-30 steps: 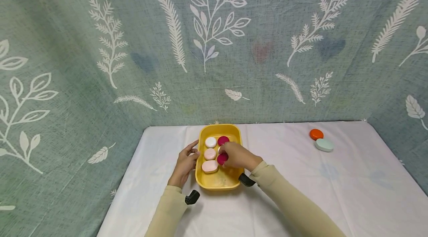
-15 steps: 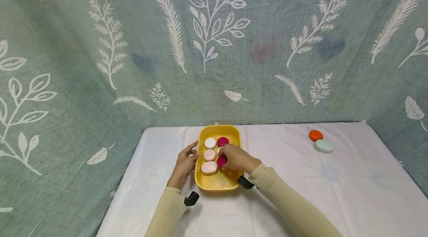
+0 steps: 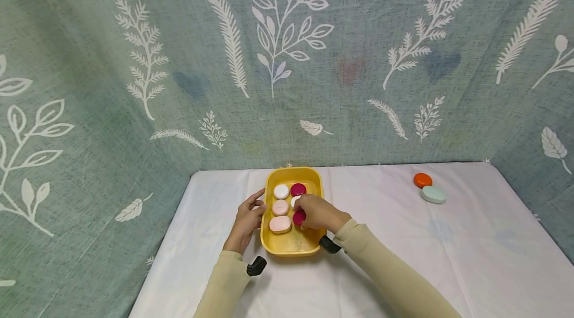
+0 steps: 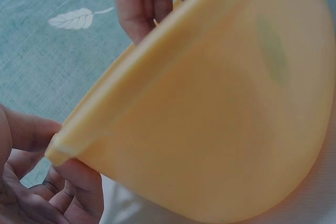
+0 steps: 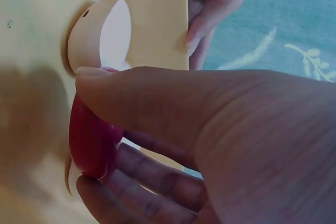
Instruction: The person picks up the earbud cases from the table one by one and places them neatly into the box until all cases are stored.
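Observation:
A yellow plastic tub (image 3: 291, 248) stands on the table with several soap bars inside. My right hand (image 3: 320, 213) reaches into it and pinches a dark red soap (image 5: 94, 135) between thumb and fingers, low against the tub's floor. My left hand (image 3: 246, 221) holds the tub's left rim, thumb and fingers on either side of it in the left wrist view. The left column has a white soap (image 3: 281, 191), a round pink soap (image 3: 280, 207) and a larger oblong pink soap (image 3: 280, 225). Another dark red soap (image 3: 298, 189) lies at the back right. My right hand partly covers a white soap (image 3: 295, 201).
An orange soap (image 3: 423, 180) and a pale green soap (image 3: 433, 194) lie touching at the table's back right. White cloth covers the table (image 3: 376, 198). A green leaf-patterned curtain (image 3: 341, 123) hangs close behind and at both sides.
The pinched dark red soap has shifted slightly right and toward me, away from the oblong pink soap. My left hand stays at the rim.

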`<act>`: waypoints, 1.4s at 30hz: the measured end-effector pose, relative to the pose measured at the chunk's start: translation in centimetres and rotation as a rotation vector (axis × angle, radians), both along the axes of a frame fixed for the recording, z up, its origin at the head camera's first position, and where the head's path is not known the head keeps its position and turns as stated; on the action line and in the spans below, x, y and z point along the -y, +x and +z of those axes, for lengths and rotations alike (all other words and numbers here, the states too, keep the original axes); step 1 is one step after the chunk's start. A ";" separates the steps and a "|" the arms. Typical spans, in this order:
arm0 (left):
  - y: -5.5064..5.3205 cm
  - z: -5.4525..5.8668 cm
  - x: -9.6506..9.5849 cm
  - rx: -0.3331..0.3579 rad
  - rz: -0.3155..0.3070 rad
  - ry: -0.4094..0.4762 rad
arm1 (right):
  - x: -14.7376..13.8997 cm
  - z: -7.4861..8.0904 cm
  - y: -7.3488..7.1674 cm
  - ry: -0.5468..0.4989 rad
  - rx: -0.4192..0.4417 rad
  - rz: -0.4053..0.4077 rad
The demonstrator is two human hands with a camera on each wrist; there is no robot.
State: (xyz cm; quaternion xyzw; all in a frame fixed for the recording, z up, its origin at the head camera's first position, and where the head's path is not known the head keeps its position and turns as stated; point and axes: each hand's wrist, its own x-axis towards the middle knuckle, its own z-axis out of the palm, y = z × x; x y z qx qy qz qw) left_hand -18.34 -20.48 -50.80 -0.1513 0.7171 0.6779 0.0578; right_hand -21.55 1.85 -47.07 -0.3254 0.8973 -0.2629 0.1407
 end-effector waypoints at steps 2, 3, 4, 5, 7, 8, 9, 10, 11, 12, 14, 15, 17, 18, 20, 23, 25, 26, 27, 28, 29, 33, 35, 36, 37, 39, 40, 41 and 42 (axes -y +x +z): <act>0.0 0.0 0.0 0.003 0.004 0.000 | 0.0 0.0 0.0 0.000 0.002 0.002; 0.0 0.0 0.0 0.005 0.006 0.000 | 0.0 0.0 0.0 -0.001 0.001 0.004; 0.0 0.0 0.0 0.007 0.008 -0.002 | 0.0 0.0 0.0 0.002 0.003 0.004; -0.1 0.0 0.0 0.009 0.010 -0.004 | 0.0 0.1 0.0 0.004 0.000 0.005; -0.1 0.0 -0.1 0.014 0.013 -0.008 | 0.0 0.1 0.0 0.003 -0.005 0.007; -0.1 0.0 -0.1 0.016 0.013 -0.010 | 0.0 0.1 0.0 0.005 -0.009 0.009; -0.1 0.0 -0.1 0.016 0.012 -0.011 | -0.1 0.1 0.0 0.007 -0.013 0.010; -0.1 0.0 -0.1 0.016 0.011 -0.012 | -0.1 0.1 0.0 0.010 -0.014 0.011; -0.1 0.0 -0.1 0.015 0.009 -0.011 | -0.1 0.1 0.0 0.010 -0.015 0.013; -0.1 0.0 -0.1 0.014 0.008 -0.010 | -0.1 0.1 0.0 0.007 -0.014 0.014; -0.1 0.1 -0.1 0.011 0.007 -0.006 | -0.1 0.2 0.1 0.004 -0.005 0.012; 0.0 0.1 -0.1 0.010 0.005 -0.005 | -0.2 0.2 0.1 -0.003 0.003 0.009; 0.0 0.1 -0.2 0.009 0.004 -0.005 | -0.2 0.2 0.1 -0.020 0.023 -0.001; 0.0 0.1 -0.2 0.010 0.004 -0.005 | -0.3 0.3 0.2 -0.033 0.034 -0.007; 0.0 0.1 -0.2 0.013 0.005 -0.006 | -0.5 0.3 0.2 -0.059 0.047 -0.015; 0.0 0.0 -0.2 0.013 0.007 -0.007 | -1.2 0.7 0.4 -0.107 0.057 -0.023; 0.0 0.0 -0.2 0.011 0.008 -0.006 | -1.8 0.9 0.4 -0.144 0.046 -0.030; 0.0 0.0 -0.1 0.008 0.007 -0.007 | -2.2 1.0 0.5 -0.162 0.037 -0.035; 0.0 0.0 -0.1 0.006 0.006 -0.008 | -2.6 1.1 0.5 -0.182 0.028 -0.041; 0.0 0.0 -0.1 0.005 0.005 -0.008 | -3.0 1.1 0.5 -0.200 0.013 -0.044; 0.0 0.0 -0.1 0.004 0.006 -0.007 | -3.5 1.2 0.5 -0.216 0.000 -0.051; 0.0 -0.1 0.0 -0.002 0.003 -0.008 | -5.4 1.2 0.6 -0.293 -0.020 -0.100; 0.0 -0.1 0.0 -0.004 0.002 -0.006 | -6.5 1.2 0.6 -0.335 -0.020 -0.144; 0.0 -0.1 0.0 -0.005 0.002 -0.005 | -7.0 1.1 0.7 -0.360 -0.023 -0.167; 0.0 -0.1 0.0 -0.005 0.003 -0.004 | -7.6 1.0 0.7 -0.383 -0.031 -0.192; 0.0 -0.1 -0.1 -0.006 0.004 -0.001 | -8.9 0.7 0.8 -0.414 -0.070 -0.234; 0.0 -0.1 -0.1 -0.006 0.005 0.001 | -9.5 0.5 0.8 -0.431 -0.087 -0.255; -0.1 -0.1 -0.1 -0.006 0.007 0.003 | -10.1 0.3 0.9 -0.448 -0.103 -0.275; -0.1 -0.1 -0.1 -0.005 0.008 0.004 | -10.8 0.1 1.0 -0.458 -0.119 -0.298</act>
